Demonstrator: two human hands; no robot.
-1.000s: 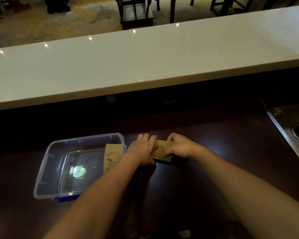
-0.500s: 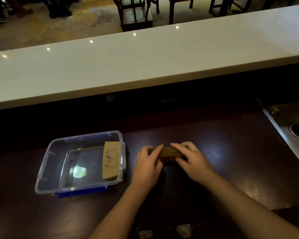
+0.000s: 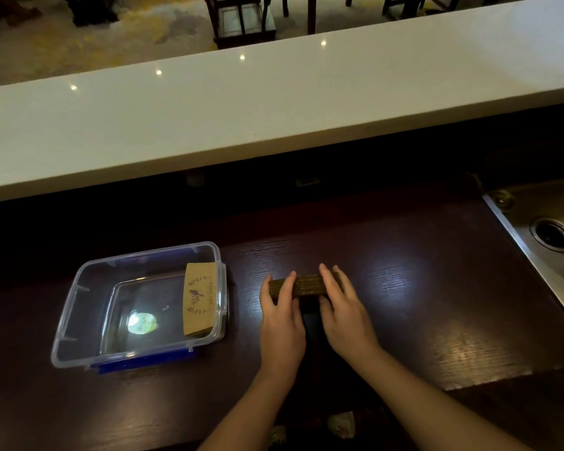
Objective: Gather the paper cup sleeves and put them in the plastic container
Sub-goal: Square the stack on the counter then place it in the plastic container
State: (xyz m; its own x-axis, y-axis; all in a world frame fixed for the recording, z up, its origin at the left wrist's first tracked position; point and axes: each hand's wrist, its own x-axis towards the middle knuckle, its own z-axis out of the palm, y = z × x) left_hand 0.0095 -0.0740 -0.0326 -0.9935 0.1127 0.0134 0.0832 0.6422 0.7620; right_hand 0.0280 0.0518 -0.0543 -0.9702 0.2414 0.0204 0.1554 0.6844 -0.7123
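A dark wooden counter [image 3: 437, 304] runs below a white ledge [image 3: 274, 102], steel sink [image 3: 547, 242] at right.

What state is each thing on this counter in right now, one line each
plastic container: open, no lid on, resting on a blue lid.
sleeve in container: flattened, leaning against the right wall.
stack of sleeves: on edge on the dark counter, outside the container.
left hand: fingers over the stack's left end.
right hand: fingers over the stack's right part.
sink: looks dry, drain open.
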